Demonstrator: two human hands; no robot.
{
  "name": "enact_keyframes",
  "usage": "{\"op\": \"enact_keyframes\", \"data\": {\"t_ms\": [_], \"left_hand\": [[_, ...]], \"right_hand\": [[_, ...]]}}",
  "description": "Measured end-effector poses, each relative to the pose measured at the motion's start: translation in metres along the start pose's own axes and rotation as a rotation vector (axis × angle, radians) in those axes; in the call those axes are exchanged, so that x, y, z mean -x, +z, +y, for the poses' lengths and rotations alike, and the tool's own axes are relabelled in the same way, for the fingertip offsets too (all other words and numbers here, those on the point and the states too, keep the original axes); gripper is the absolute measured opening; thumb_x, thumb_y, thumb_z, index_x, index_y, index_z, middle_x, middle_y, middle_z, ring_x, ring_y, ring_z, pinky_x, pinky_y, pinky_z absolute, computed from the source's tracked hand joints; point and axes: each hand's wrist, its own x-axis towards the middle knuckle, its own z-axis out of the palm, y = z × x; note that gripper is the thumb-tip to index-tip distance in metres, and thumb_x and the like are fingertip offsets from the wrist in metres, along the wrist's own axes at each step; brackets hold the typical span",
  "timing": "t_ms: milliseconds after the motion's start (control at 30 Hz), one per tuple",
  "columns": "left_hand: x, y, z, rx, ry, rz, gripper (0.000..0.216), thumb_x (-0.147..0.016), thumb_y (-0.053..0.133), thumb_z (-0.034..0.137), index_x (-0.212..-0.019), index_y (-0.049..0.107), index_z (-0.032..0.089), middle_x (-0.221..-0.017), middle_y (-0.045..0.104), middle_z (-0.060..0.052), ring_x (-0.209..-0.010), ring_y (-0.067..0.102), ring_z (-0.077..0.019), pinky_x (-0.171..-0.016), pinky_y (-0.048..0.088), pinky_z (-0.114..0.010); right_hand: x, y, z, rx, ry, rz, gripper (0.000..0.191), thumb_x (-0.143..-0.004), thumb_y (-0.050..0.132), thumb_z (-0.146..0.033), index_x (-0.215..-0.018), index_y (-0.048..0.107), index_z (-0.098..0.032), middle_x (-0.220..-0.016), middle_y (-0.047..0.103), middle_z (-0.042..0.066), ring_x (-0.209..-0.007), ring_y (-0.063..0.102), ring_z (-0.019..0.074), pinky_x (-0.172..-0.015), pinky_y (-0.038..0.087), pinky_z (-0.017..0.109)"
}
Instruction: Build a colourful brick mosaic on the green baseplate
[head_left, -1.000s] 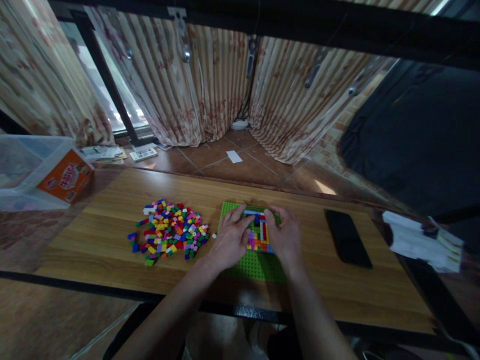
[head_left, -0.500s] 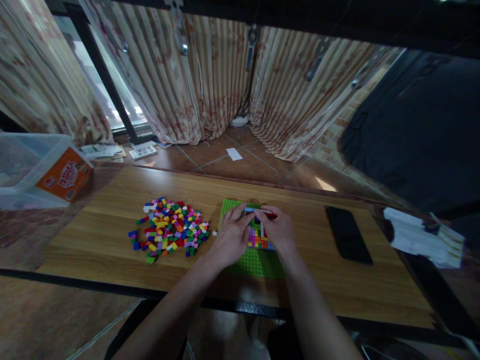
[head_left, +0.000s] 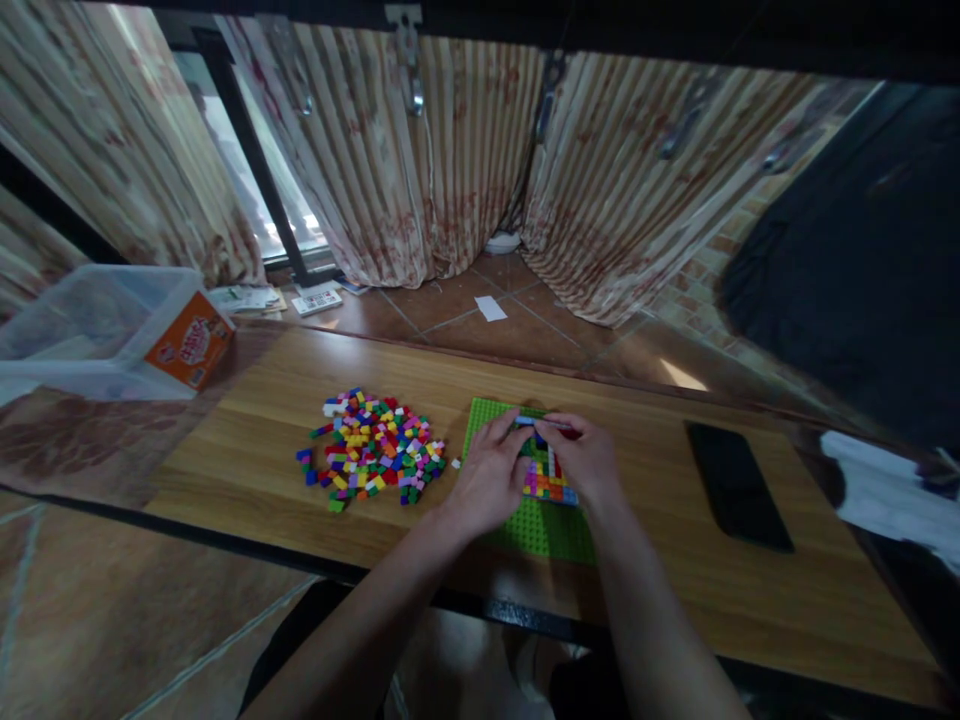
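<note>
A green baseplate (head_left: 536,525) lies on the wooden table (head_left: 247,460) in front of me. A patch of small coloured bricks (head_left: 547,480) is built on it. My left hand (head_left: 491,475) rests on the plate's left part, fingers curled toward the built patch. My right hand (head_left: 589,460) is on the plate's far right part. Its fingers pinch a thin strip of bricks (head_left: 544,423) at the far edge of the patch. A heap of loose coloured bricks (head_left: 375,450) lies just left of the plate.
A black phone (head_left: 735,485) lies flat to the right of the plate. A clear plastic bin (head_left: 90,330) with an orange label stands at the far left. White paper (head_left: 885,495) sits at the right edge. Curtains hang beyond the table.
My head has turned left, so everything sits further right in view. My right hand's fingers have closed on the thin strip at the patch's far edge. My left hand stays on the plate.
</note>
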Motion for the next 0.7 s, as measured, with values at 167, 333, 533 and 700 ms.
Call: {"op": "enact_keyframes", "data": {"t_ms": [167, 333, 533, 700], "left_hand": [[0.002, 0.001, -0.002, 0.014, 0.009, 0.020, 0.044, -0.088, 0.052, 0.015, -0.133, 0.055, 0.016, -0.149, 0.045, -0.015, -0.138, 0.043, -0.0272, -0.116, 0.038, -0.049], [0.004, 0.002, -0.004, 0.021, 0.017, 0.031, 0.042, -0.088, 0.054, 0.019, -0.131, 0.055, 0.017, -0.149, 0.045, -0.015, -0.139, 0.042, -0.0279, -0.115, 0.040, -0.048], [0.006, 0.001, -0.005, 0.014, 0.015, 0.022, 0.042, -0.089, 0.054, 0.021, -0.130, 0.055, 0.015, -0.148, 0.046, -0.017, -0.138, 0.044, -0.0277, -0.113, 0.043, -0.044], [0.008, 0.000, -0.005, 0.026, 0.027, 0.034, 0.041, -0.089, 0.055, 0.024, -0.128, 0.056, 0.014, -0.146, 0.048, -0.017, -0.136, 0.047, -0.0284, -0.112, 0.045, -0.045]], "right_hand": [[0.003, -0.004, -0.002, -0.029, -0.016, -0.025, 0.038, -0.070, 0.069, -0.053, -0.088, 0.075, -0.020, -0.085, 0.077, 0.007, -0.081, 0.072, 0.0254, -0.080, 0.054, 0.039], [0.003, -0.011, 0.001, 0.021, -0.042, -0.095, 0.049, -0.072, 0.066, -0.060, -0.097, 0.074, -0.019, -0.095, 0.077, 0.010, -0.090, 0.071, 0.0279, -0.087, 0.052, 0.043], [0.000, -0.016, 0.004, 0.088, -0.019, -0.114, 0.053, -0.064, 0.069, -0.057, -0.101, 0.074, -0.019, -0.100, 0.077, 0.010, -0.092, 0.071, 0.0296, -0.088, 0.052, 0.044], [-0.001, -0.015, 0.003, 0.090, -0.031, -0.092, 0.050, -0.062, 0.070, -0.056, -0.096, 0.075, -0.020, -0.093, 0.077, 0.009, -0.087, 0.072, 0.0293, -0.082, 0.055, 0.041]]}}
